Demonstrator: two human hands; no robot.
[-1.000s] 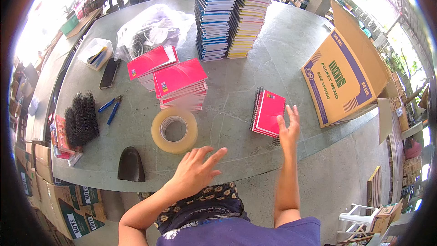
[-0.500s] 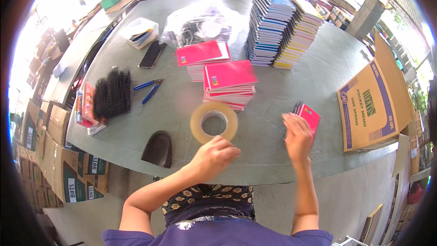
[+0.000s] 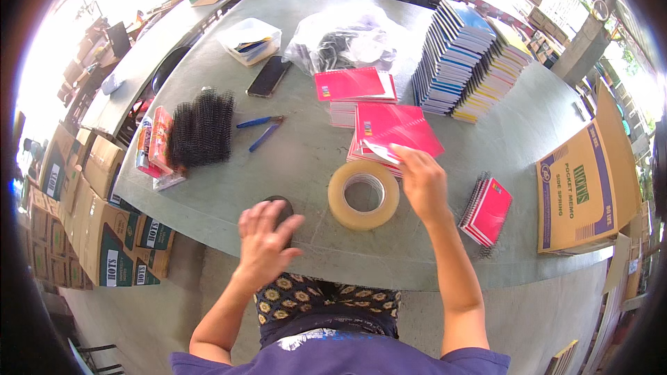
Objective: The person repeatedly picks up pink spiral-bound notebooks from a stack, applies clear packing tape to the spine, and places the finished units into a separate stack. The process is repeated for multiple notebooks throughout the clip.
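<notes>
This is looking like a notebook-binding workshop; black spiral coils (image 3: 201,128) are lying left; notebook stacks (image 3: 448,62) are standing far right; cartons (image 3: 114,243) are standing near left.

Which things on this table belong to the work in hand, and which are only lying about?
Seem to belong:
near stack of red notebooks, at the right hand
dark curved block, under the left hand
black wire coils
wire-bound red notebooks

Probably just lying about:
phone
tape roll
plastic tub

White glare upper left (dark, curved edges)
</notes>
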